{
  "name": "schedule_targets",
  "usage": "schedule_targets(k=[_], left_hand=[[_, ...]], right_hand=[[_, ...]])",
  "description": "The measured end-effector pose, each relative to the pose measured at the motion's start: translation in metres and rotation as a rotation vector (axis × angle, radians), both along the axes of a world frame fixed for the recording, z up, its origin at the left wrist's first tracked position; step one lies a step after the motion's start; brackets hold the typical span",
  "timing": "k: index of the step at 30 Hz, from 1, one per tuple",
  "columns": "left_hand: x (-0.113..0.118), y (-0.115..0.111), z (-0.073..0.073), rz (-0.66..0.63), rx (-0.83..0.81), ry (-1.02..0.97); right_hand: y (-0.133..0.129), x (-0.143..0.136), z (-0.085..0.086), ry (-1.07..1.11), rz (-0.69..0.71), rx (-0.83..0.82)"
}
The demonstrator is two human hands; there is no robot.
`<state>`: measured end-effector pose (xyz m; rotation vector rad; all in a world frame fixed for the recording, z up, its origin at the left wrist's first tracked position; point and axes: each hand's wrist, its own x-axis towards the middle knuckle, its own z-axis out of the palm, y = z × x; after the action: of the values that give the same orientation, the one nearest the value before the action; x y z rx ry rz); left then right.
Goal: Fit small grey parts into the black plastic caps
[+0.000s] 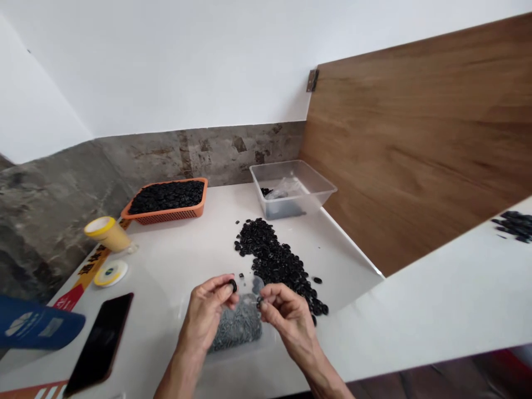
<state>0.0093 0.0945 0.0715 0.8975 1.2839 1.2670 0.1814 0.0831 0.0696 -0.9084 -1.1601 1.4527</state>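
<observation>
My left hand (208, 310) is pinching a small black ring (233, 285) between thumb and forefinger, held up just above the white table (187, 244). My right hand (286, 316) is closed on something tiny and dark at its fingertips; it is too small for me to name. The two pinches face each other, close but apart, the ring to the left of my right fingertips and level with them. The ring stands on edge, its face turned toward the camera. The left hand has it, so the left is the nearer one.

Directly below and between my hands lies a clear plastic bag (236, 327) of small grey parts, flat on the table. Just beyond my right hand a loose pile of black rings (278, 260) runs diagonally away toward a clear plastic tub (320, 191), which holds a few dark pieces and a crumpled clear bag. Farther left, by the stone backsplash, an orange basket (195, 209) is filled with more black rings.

On my left side: a yellow cup (108, 233), a round tape roll (110, 272), a black phone (100, 343) and a blue package (37, 327). Far right, another small heap of black pieces (515, 224).
</observation>
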Motion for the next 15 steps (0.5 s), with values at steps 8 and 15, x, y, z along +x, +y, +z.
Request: schedule_targets(k=[8,15], left_hand=[[-0.007,-0.067,-0.008,0.181,-0.084,-0.325],[-0.019,-0.085,-0.030,0.171,0.010,-0.168]], right_hand=[[-0.018,-0.027,-0.001,-0.006,0.128,-0.037],[-0.026,-0.036,0.003,-0.015,0.178,-0.026]])
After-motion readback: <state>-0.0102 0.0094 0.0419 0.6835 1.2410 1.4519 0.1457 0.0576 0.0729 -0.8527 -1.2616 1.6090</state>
